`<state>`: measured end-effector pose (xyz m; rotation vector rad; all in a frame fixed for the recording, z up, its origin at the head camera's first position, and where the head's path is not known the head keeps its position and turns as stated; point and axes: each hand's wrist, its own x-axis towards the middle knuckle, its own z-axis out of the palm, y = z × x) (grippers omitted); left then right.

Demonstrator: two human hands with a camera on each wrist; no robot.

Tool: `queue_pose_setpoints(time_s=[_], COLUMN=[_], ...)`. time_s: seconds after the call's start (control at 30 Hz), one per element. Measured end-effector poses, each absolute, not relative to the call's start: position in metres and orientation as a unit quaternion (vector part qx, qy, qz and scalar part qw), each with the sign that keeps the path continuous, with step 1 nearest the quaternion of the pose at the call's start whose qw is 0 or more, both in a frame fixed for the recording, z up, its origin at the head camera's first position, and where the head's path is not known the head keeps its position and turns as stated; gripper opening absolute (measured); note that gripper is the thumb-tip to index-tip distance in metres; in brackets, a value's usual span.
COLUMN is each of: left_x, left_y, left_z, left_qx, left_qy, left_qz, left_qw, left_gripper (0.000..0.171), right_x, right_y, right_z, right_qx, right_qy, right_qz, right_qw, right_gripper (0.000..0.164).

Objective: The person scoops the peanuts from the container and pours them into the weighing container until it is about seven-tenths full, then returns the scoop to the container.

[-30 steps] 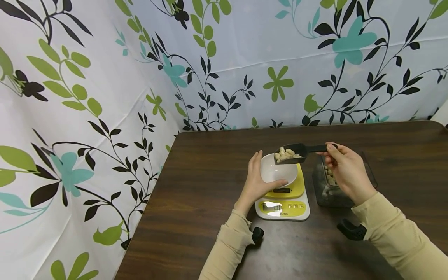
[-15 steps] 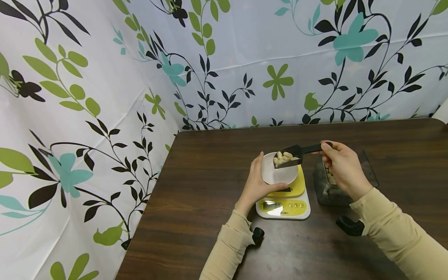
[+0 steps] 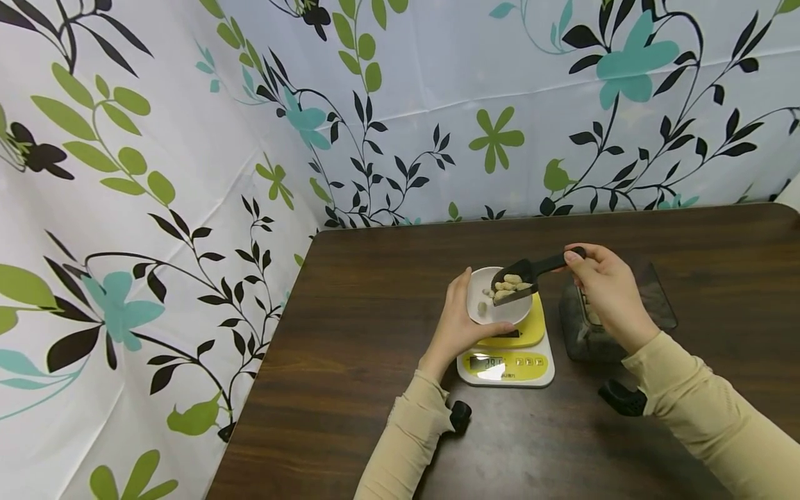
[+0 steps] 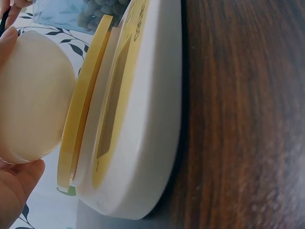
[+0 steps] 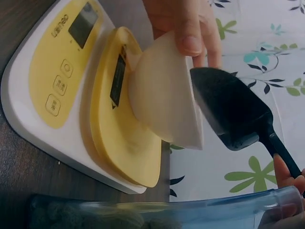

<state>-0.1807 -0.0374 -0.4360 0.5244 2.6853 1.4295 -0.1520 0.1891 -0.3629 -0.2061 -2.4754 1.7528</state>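
The left hand [image 3: 451, 323] grips a small round white bowl [image 3: 479, 286] between spread thumb and fingers on a yellow-and-white digital scale [image 3: 540, 371]. The right hand [image 3: 611, 295] pinches a black plastic scoop [image 3: 522, 269] by its handle, its blade over the bowl; pale peanut-like pieces [image 3: 509, 286] lie in both. A see-through plastic container [image 3: 584, 347] stands beside the scale.

R grip [image 3: 607, 295] partly hides tub [image 3: 594, 344] in head cam; bowl [image 4: 35, 98] cut off by L-wrist pic's edge.
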Motion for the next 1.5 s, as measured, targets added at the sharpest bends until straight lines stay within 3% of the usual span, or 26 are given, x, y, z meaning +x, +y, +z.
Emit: queue_pose_setpoints(time_s=[0.3, 0.9, 1.1, 1.5], left_x=[-0.181, -0.180, -0.180, -0.181], left_y=[-0.036, -0.037, -0.037, -0.021], left_z=[-0.438, -0.436, -0.435, -0.409], left_qx=[0.167, 0.174, 0.184, 0.229], left_qy=[0.864, 0.862, 0.877, 0.888], left_qz=[0.474, 0.475, 0.444, 0.397], left_qw=[0.028, 0.039, 0.021, -0.024], left_gripper=[0.114, 0.118, 0.122, 0.124], right_x=[-0.152, -0.150, -0.149, -0.141], right_y=[0.186, 0.188, 0.194, 0.224], right_z=[-0.366, -0.363, -0.362, -0.342], right_qx=[-0.045, -0.060, -0.078, -0.046], right_qy=[-0.829, -0.823, -0.822, -0.702], right_qz=[0.549, 0.558, 0.556, 0.691], right_qw=[0.094, 0.089, 0.093, 0.169], right_gripper=[0.049, 0.056, 0.059, 0.024])
